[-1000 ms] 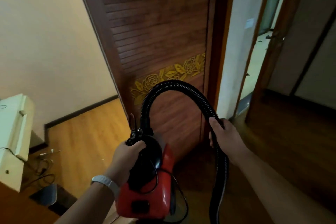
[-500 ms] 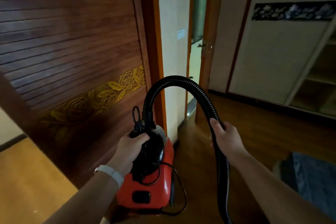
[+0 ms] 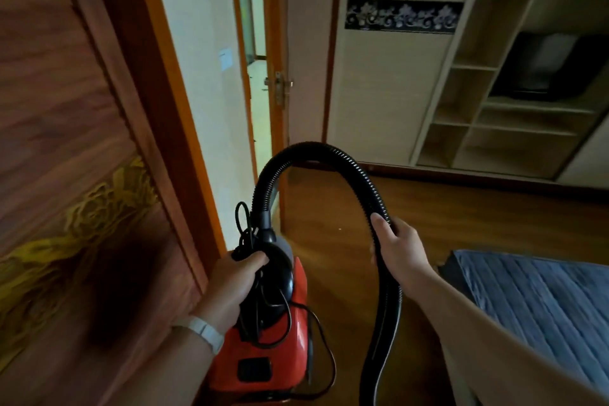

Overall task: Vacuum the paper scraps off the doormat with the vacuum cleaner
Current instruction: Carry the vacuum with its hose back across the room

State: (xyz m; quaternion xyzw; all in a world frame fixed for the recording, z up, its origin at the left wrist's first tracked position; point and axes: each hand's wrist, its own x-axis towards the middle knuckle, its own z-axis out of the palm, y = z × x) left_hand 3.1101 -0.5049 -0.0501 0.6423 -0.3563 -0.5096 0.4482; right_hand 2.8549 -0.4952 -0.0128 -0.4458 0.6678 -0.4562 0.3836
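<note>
I carry a small red and black vacuum cleaner (image 3: 270, 362) in the air in front of me. My left hand (image 3: 232, 283) grips its black top handle together with loops of the black power cord. From the top of the body a ribbed black hose (image 3: 316, 150) arches up and to the right, then drops down out of view. My right hand (image 3: 398, 245) grips that hose on its falling side. A blue-grey striped doormat (image 3: 534, 300) lies on the wooden floor at the lower right. I can make out no paper scraps on it.
A dark carved wooden door (image 3: 75, 175) fills the left. Beyond it stands a half-open doorway (image 3: 260, 82) with a metal latch. A cream wardrobe with open shelves (image 3: 494, 102) lines the far right wall. Brown wooden floor (image 3: 461, 217) stretches between.
The view has swung to the right: the carved door has slid left, and the wardrobe shelves and the doormat have come into sight. Both hands keep the same grips on handle and hose.
</note>
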